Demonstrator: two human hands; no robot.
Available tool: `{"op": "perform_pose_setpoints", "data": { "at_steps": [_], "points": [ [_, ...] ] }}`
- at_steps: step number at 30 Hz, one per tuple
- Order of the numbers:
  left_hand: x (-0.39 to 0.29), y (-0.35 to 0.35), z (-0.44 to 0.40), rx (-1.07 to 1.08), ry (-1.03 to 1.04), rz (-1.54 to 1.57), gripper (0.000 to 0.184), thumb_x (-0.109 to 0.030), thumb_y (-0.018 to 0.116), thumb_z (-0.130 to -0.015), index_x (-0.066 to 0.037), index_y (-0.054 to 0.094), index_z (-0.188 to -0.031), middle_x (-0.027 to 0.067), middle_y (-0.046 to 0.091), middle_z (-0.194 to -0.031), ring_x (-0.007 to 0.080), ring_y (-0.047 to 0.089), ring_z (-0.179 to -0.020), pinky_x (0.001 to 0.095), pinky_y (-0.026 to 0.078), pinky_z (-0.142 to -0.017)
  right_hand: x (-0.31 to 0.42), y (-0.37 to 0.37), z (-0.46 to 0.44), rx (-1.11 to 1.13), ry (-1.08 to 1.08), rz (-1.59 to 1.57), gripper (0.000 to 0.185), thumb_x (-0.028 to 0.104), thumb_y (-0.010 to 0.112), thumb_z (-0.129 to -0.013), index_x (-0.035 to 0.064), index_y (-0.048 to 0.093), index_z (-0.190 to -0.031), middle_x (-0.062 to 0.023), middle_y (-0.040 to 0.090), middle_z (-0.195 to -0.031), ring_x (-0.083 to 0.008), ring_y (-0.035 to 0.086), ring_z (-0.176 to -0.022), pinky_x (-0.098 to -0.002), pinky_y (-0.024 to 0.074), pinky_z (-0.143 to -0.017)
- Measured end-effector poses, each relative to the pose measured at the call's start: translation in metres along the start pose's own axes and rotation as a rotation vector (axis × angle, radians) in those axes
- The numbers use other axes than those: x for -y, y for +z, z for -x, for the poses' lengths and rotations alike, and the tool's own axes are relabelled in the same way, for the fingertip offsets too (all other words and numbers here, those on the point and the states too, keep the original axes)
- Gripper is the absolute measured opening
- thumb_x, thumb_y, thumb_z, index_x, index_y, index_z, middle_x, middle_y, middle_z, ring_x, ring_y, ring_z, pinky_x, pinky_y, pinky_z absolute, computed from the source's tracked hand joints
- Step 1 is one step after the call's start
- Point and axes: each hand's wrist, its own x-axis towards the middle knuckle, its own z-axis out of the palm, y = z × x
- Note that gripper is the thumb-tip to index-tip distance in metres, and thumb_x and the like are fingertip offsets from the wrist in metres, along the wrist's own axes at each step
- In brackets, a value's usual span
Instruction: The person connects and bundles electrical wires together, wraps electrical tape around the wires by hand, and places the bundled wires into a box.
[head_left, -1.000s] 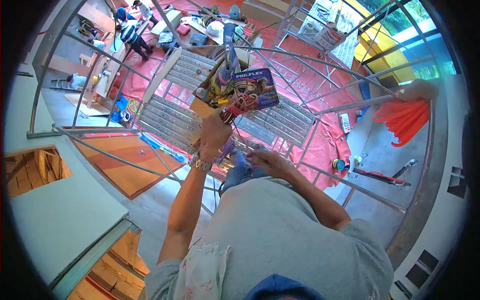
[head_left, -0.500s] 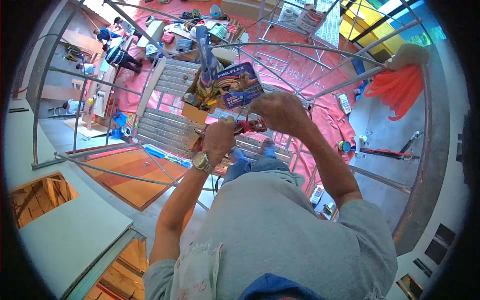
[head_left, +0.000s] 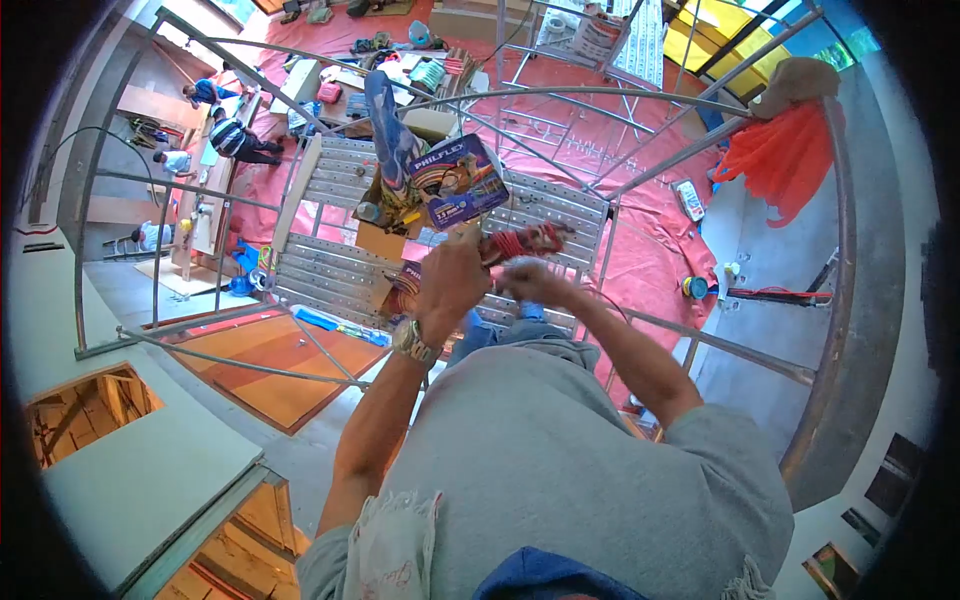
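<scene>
My left hand (head_left: 452,285), with a watch on its wrist, is closed around one end of a bundle wound with red wire (head_left: 522,243). The bundle points to the right, and what lies under the winding is hidden. Just below it, my right hand (head_left: 535,281) is blurred by motion, its fingers curled in; what they pinch cannot be made out. Beyond my hands, a blue PHILFLEX wire box (head_left: 459,182) sits tilted on an open cardboard box (head_left: 383,238) on the metal platform. A second PHILFLEX box (head_left: 404,285) shows partly beside my left wrist.
Perforated metal planks (head_left: 335,273) form the platform, with scaffold pipes (head_left: 715,345) around it. A red mesh (head_left: 778,165) hangs at the right. Several people, one in a striped shirt (head_left: 229,135), are below left. Pink sheeting (head_left: 660,245) covers the floor below.
My right hand has come down and left, from above the bundle to just under it. The red-wound bundle now extends further up and right from my left hand.
</scene>
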Motion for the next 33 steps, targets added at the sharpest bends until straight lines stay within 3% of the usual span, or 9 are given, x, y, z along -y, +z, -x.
{"op": "perform_pose_setpoints", "data": {
  "at_steps": [3,5,8,9,14,21,24,29,33],
  "points": [
    [0.028,0.024,-0.021,-0.052,-0.036,-0.095,0.017,-0.009,0.070,-0.084,-0.003,0.063,-0.098,0.0248,0.072,-0.095,0.0465,0.071,-0.091,0.0570,0.057,-0.076,0.064,0.030,0.053,-0.035,0.048,0.223,0.025,0.027,0.063,-0.106,0.0049,0.074,-0.112,-0.0074,0.073,-0.091,-0.0165,0.067,-0.082,-0.0383,0.0526,-0.072],
    [0.045,0.034,-0.024,-0.011,-0.026,-0.171,0.019,-0.007,0.068,-0.082,-0.002,0.062,-0.100,0.0240,0.071,-0.096,0.0451,0.071,-0.093,0.0568,0.057,-0.077,0.103,0.030,0.074,-0.200,-0.336,0.333,0.023,0.025,0.063,-0.105,0.0041,0.072,-0.107,-0.0139,0.071,-0.089,-0.0274,0.070,-0.080,-0.0430,0.0531,-0.072],
    [0.030,0.036,-0.027,0.120,-0.002,-0.269,0.021,-0.005,0.066,-0.081,-0.002,0.063,-0.102,0.0231,0.071,-0.095,0.0442,0.072,-0.093,0.0554,0.057,-0.077,0.152,0.004,0.091,-0.254,-0.301,0.554,0.018,0.021,0.063,-0.102,0.0052,0.070,-0.100,-0.0158,0.069,-0.088,-0.0364,0.069,-0.080,-0.0465,0.0540,-0.071],
    [0.025,0.038,-0.029,0.126,0.014,-0.272,0.021,-0.005,0.066,-0.081,-0.002,0.063,-0.102,0.0231,0.071,-0.095,0.0442,0.072,-0.093,0.0554,0.057,-0.077,0.175,-0.005,0.096,-0.247,-0.142,0.716,0.015,0.015,0.065,-0.092,0.0048,0.071,-0.102,-0.0175,0.073,-0.093,-0.0391,0.073,-0.093,-0.0521,0.0563,-0.078],
    [-0.006,0.049,-0.033,0.197,0.248,-0.249,0.027,-0.002,0.068,-0.080,-0.001,0.062,-0.105,0.0235,0.071,-0.098,0.0437,0.071,-0.092,0.0530,0.058,-0.077,0.206,-0.073,0.072,-0.324,-0.224,1.101,0.015,0.021,0.069,-0.095,0.0087,0.073,-0.102,-0.0109,0.072,-0.090,-0.0325,0.072,-0.080,-0.0454,0.0568,-0.072],
    [-0.032,0.033,-0.018,0.124,0.400,-0.126,0.023,-0.002,0.067,-0.081,0.002,0.062,-0.103,0.0252,0.069,-0.090,0.0429,0.072,-0.084,0.0509,0.059,-0.071,0.134,-0.131,0.023,-0.100,-0.200,0.278,0.030,0.033,0.077,-0.096,0.0047,0.079,-0.107,-0.0077,0.078,-0.093,-0.0145,0.068,-0.084,-0.0365,0.0545,-0.082],
    [-0.032,0.032,-0.012,0.245,0.329,-0.108,0.021,-0.002,0.067,-0.081,0.002,0.061,-0.101,0.0258,0.069,-0.088,0.0439,0.072,-0.083,0.0531,0.058,-0.072,0.117,-0.132,0.019,-0.129,-0.224,0.277,0.027,0.028,0.078,-0.096,0.0028,0.079,-0.107,-0.0048,0.078,-0.092,-0.0093,0.065,-0.086,-0.0354,0.0541,-0.081],
    [-0.012,0.042,-0.019,0.311,0.266,-0.045,0.024,-0.003,0.069,-0.078,0.002,0.062,-0.100,0.0282,0.070,-0.087,0.0463,0.072,-0.085,0.0547,0.057,-0.073,0.207,-0.122,0.055,-0.290,-0.429,0.719,0.021,0.032,0.078,-0.086,0.0132,0.080,-0.095,-0.0095,0.074,-0.089,-0.0344,0.071,-0.082,-0.0455,0.0549,-0.073],
    [-0.003,0.064,-0.042,0.308,0.190,0.022,0.024,-0.002,0.071,-0.077,0.000,0.067,-0.102,0.0286,0.070,-0.095,0.0487,0.069,-0.093,0.0553,0.054,-0.079,0.232,-0.120,0.084,-0.413,-0.502,0.823,0.014,0.024,0.081,-0.085,0.0108,0.077,-0.087,-0.0072,0.069,-0.079,-0.0282,0.069,-0.072,-0.0438,0.0515,-0.065]
  ]
}}
